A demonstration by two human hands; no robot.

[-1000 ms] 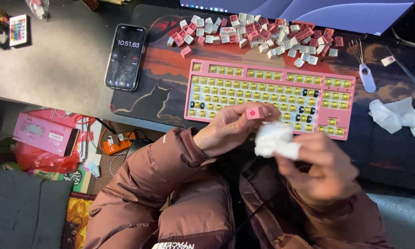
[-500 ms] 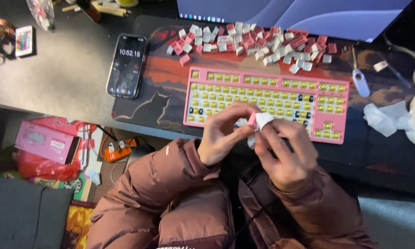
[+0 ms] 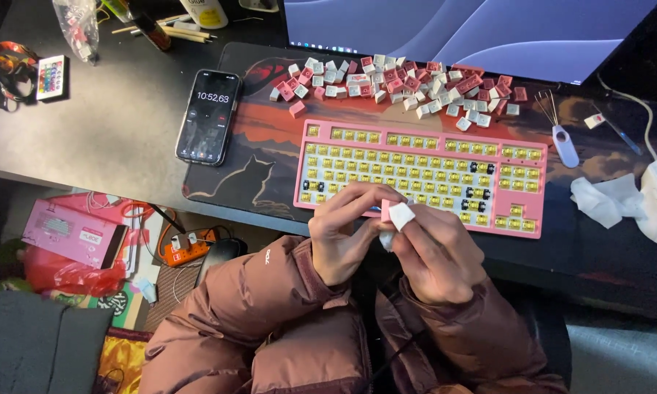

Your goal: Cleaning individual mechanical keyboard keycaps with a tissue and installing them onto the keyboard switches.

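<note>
Your left hand (image 3: 343, 233) pinches the pink keycap (image 3: 385, 211); your right hand (image 3: 434, 252), just right, presses the white wipe (image 3: 400, 216) against it.

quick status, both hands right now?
Left hand: closed, fingers pinching a small pink keycap.
Right hand: closed on a white crumpled tissue, pressed against the keycap.

Pink plastic keyboard (image 3: 423, 171) case, matt; loose plastic keycaps (image 3: 398, 82), smooth; white wipe (image 3: 400, 216), soft paper or cloth; puffy jacket sleeve (image 3: 263, 292), slightly sheeny fabric.
</note>
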